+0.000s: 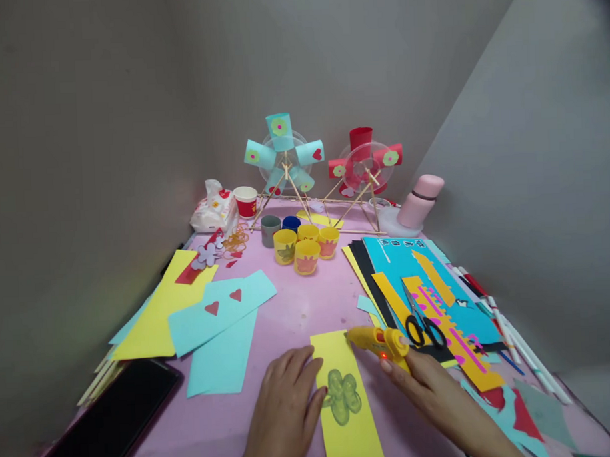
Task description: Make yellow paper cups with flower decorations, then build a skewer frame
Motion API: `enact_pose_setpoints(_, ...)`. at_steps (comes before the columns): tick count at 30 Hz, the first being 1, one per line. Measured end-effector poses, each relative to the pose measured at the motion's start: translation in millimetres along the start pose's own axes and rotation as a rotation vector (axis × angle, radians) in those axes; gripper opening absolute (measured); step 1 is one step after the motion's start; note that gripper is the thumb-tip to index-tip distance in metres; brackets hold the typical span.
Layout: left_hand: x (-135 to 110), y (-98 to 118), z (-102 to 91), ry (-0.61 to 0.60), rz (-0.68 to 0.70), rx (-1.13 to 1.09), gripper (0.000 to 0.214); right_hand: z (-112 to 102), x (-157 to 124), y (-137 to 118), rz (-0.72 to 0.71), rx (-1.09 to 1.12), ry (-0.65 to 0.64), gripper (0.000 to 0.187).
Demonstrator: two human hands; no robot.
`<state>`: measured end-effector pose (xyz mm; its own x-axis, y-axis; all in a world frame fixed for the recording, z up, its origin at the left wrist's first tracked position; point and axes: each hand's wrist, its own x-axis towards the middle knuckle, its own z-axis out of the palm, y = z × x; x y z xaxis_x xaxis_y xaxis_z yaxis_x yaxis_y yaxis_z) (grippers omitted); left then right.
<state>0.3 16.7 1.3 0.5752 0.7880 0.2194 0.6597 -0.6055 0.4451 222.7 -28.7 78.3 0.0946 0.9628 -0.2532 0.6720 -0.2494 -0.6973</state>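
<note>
A yellow paper strip (355,440) with a green flower (342,397) on it lies on the pink table (308,308) in front of me. My left hand (286,402) rests flat along the strip's left edge, its fingertips touching the paper. In my right hand (430,384) is a yellow hot glue gun (376,340) with a small red light lit. Its nozzle is at the strip's far right corner; I cannot tell whether it touches. Beyond the strip stand several small yellow paper cups (306,256), beside a grey one (271,230) and a blue one (291,223).
Two paper-and-stick wheels (285,164) stand at the back, near a pink bottle (420,201). Scissors (424,324) lie on coloured sheets (386,249) at right, with markers (530,360) beyond. Blue strips (224,364) and a dark phone (116,418) lie at left.
</note>
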Motion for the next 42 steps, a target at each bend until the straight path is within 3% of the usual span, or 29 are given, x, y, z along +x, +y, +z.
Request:
enact_pose_setpoints(8, 1, 1, 0.0, -0.018, -0.005, -0.006, 0.028, 0, -1, -1, -0.019, -0.047, 0.023, 0.047)
enact_pose_setpoints(16, 1, 0, 1.1, -0.018, -0.013, -0.017, 0.028, -4, -5, -4, -0.009, -0.109, 0.148, 0.041)
enact_pose_setpoints(25, 0, 2, 0.3, -0.035, -0.04, -0.05, 0.027, 5, 1, 4, 0.012, -0.035, 0.018, 0.047)
enact_pose_setpoints(31, 1, 1, -0.4, -0.029, -0.045, -0.068, 0.027, 7, 3, 9, -0.023, -0.032, 0.014, 0.045)
enact_pose_setpoints(37, 1, 3, -2.6, -0.026, -0.05, -0.085, 0.027, 4, -3, 2, 0.023, 0.008, 0.111, 0.041)
enact_pose_setpoints(42, 0, 1, -0.5, -0.006, -0.048, -0.08, 0.027, -4, -24, 5, 0.064, 0.134, 0.23, 0.045)
